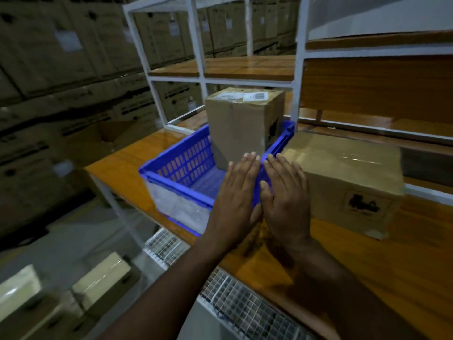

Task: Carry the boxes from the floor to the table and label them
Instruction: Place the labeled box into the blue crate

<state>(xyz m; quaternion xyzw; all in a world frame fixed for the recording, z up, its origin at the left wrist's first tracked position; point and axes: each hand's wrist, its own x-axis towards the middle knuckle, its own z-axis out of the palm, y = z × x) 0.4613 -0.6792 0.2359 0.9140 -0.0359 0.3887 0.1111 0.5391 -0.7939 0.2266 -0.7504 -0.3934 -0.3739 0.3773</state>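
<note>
Head view: box (343,177) just right of both flat hands (262,192).

A tall brown cardboard box (241,123) with white labels on top stands upright in a blue crate (181,173). A wider taped box (348,177) lies beside it on the wooden desk (367,266).

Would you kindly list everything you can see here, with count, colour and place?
tall box: one, brown, upright in the crate, white labels on top
crate: one, blue, on the table
flat box: one, brown, on the table right of the crate
table: one, orange wood
rack: one, white frame, behind the crate
floor boxes: at least two, pale, lower left
stacked cartons: many, brown, left background
left hand: open, fingers straight
right hand: open, beside it
</note>
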